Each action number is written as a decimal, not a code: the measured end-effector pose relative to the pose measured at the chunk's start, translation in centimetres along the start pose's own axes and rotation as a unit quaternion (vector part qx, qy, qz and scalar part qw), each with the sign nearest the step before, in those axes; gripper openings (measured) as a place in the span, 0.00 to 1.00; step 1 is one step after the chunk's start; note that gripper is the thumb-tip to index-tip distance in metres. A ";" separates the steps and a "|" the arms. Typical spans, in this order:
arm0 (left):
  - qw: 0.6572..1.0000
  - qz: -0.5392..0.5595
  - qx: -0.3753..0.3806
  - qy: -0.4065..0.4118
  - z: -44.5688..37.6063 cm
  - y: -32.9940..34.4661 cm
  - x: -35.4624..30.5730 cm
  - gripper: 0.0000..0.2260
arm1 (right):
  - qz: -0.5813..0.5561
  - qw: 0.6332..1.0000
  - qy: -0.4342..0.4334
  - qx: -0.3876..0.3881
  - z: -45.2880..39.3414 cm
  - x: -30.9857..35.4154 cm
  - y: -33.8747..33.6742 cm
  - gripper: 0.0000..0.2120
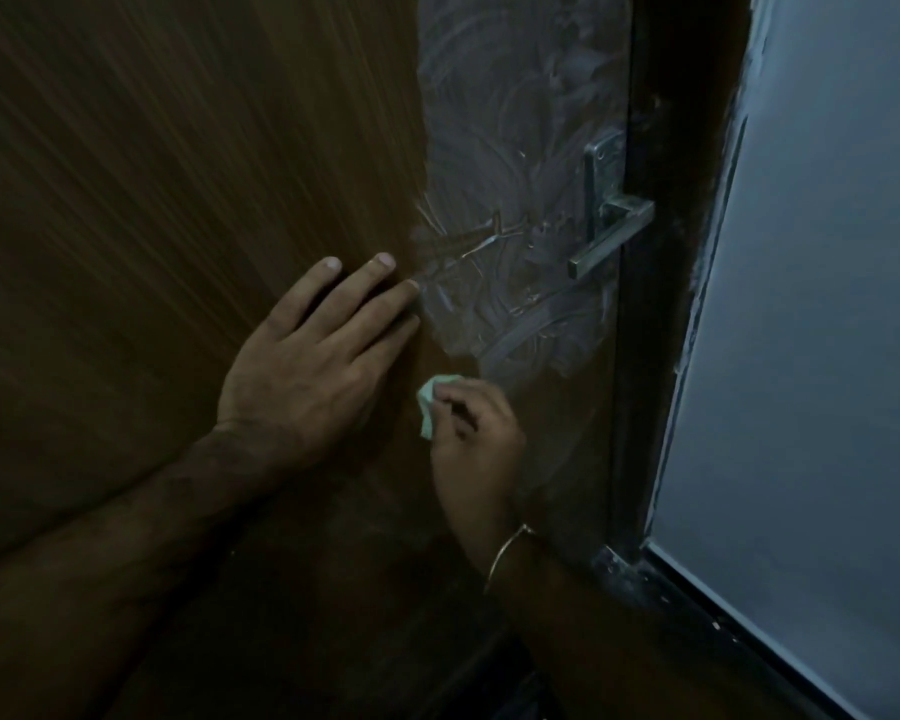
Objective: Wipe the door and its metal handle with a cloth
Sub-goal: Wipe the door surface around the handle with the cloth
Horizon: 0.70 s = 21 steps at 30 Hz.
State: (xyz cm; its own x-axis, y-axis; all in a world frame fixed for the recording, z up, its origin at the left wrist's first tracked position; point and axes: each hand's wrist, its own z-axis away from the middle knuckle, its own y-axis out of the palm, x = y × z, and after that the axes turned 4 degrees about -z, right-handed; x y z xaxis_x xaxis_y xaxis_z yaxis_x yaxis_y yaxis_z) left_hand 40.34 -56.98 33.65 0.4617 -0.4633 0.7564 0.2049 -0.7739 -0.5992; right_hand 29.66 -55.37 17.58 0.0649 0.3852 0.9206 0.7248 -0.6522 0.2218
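Head view: your left hand [307, 366] lies flat on the streaky brown wooden door [178, 200]; your right hand [474, 433] pinches the crumpled pale-green cloth [430, 402].

We see brown streaky-grained door [178, 174], whitish swirled smears at 1 o'clock, silver handle [611, 228], pale green cloth [430, 402], grey-blue wall [827, 304].

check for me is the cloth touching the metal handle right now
No, the right hand holds the small green cloth against the door well below and left of the metal handle.
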 end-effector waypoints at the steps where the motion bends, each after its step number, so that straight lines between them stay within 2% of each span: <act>1: 1.000 0.004 0.001 0.000 0.0 0.2 -0.2 0.22 | -0.001 0.999 0.030 -0.013 -0.4 -0.6 -0.5 0.10; 3: 1.000 0.017 -0.004 0.004 0.2 0.5 -0.5 0.20 | -0.006 0.988 0.124 -0.091 -2.4 -2.0 -1.5 0.12; 4: 1.000 0.021 -0.009 0.005 0.1 0.6 -0.6 0.17 | -0.001 0.985 0.133 -0.111 -3.2 -2.3 -1.7 0.12; 7: 0.999 0.030 -0.030 -0.015 0.1 1.1 -0.8 0.14 | 0.022 0.995 0.074 -0.056 -3.1 -2.4 -1.7 0.11; 8: 0.999 0.031 -0.032 -0.020 0.1 1.2 -1.1 0.13 | 0.028 0.995 0.080 -0.049 -3.2 -2.6 -2.0 0.10; 11: 0.999 0.030 -0.026 -0.014 0.1 1.4 -1.3 0.17 | 0.032 0.976 0.180 -0.122 -5.3 -3.7 -3.3 0.08; 15: 0.999 0.021 -0.029 -0.025 0.1 1.7 -1.2 0.17 | 0.047 0.986 0.146 -0.061 -3.8 -3.7 -3.2 0.08; 18: 0.998 0.028 -0.042 -0.024 0.1 1.9 -1.3 0.16 | 0.024 0.964 0.225 -0.142 -5.6 -4.6 -3.7 0.08; 21: 0.998 0.029 -0.049 -0.028 0.0 2.3 -1.4 0.13 | 0.064 0.983 0.152 -0.086 -4.8 -4.5 -3.5 0.08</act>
State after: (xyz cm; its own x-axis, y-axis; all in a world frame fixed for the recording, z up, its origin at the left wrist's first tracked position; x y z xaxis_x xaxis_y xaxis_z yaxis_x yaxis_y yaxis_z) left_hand 40.19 -58.13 31.22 0.5183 -0.4857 0.7039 0.0924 -0.7865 -0.6107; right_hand 23.52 -57.96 14.20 -0.0777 0.0967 0.9923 0.5960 -0.7934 0.1240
